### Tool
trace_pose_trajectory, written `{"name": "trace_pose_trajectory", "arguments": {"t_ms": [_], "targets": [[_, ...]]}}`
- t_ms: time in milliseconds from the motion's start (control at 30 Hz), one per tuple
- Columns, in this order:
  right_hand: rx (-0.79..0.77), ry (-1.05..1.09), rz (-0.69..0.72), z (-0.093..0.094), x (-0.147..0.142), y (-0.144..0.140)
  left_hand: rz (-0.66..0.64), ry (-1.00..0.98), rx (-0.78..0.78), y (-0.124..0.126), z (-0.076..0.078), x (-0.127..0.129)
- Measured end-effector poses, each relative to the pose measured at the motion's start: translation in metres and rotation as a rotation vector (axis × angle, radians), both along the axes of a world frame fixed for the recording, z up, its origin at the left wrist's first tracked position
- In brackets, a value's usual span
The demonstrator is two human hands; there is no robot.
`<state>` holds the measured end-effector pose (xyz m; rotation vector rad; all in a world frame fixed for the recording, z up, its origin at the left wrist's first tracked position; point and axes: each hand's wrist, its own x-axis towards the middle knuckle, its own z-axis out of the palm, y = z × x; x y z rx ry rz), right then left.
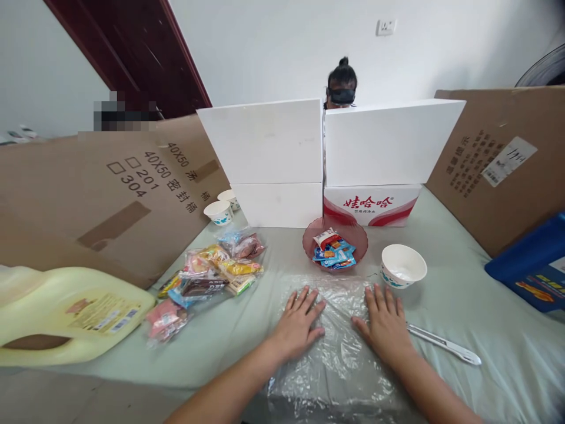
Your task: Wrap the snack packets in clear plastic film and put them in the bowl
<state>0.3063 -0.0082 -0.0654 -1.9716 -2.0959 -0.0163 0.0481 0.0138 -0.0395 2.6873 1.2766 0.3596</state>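
My left hand (296,325) lies palm down with fingers spread on a clear plastic sheet (338,359). Flat on the sheet's right side rests my right hand (386,321), its fingers also apart. Beyond them stands a pink glass bowl (310,250) with several small blue packets (338,256) and a red-and-white packet (327,238) inside. A white paper bowl (404,266) is just past my right fingertips. White tongs (445,343) lie beside my right hand, one end hidden behind it. To the left is a pile of wrapped snacks (220,268).
White boxes (278,147) form a wall at the back, over a red-printed carton (371,206). Cardboard sheets (145,194) flank both sides. A yellow jug (101,306), a blue container (529,265) and paper cups (218,212) stand around. Behind the boxes is a person (342,79).
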Motion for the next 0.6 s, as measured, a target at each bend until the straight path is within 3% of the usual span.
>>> {"name": "trace_pose_trajectory", "arguments": {"t_ms": [67, 133, 200, 267, 333, 433, 500, 600], "targets": [[0.045, 0.055, 0.091, 0.01, 0.019, -0.019, 0.041, -0.1, 0.049, -0.009, 0.01, -0.009], [0.038, 0.102, 0.316, 0.02, 0.036, -0.044, 0.015, -0.225, 0.083, -0.023, 0.023, -0.021], [-0.003, 0.104, 0.535, 0.026, 0.047, -0.069, -0.126, -0.262, 0.035, -0.042, 0.032, -0.033], [-0.022, 0.08, 0.648, 0.027, 0.05, -0.088, -0.312, -0.194, -0.029, -0.062, 0.032, -0.044], [0.002, 0.062, 0.674, 0.025, 0.048, -0.098, -0.392, -0.102, -0.01, -0.079, 0.023, -0.056], [0.028, 0.122, 0.698, 0.026, 0.044, -0.102, -0.351, -0.056, 0.011, -0.093, 0.01, -0.073], [-0.019, 0.243, 0.711, 0.031, 0.045, -0.103, -0.292, -0.112, -0.109, -0.096, 0.012, -0.082], [-0.155, 0.471, 0.631, 0.041, 0.049, -0.102, -0.122, -0.296, -0.386, -0.089, 0.027, -0.088]]}}
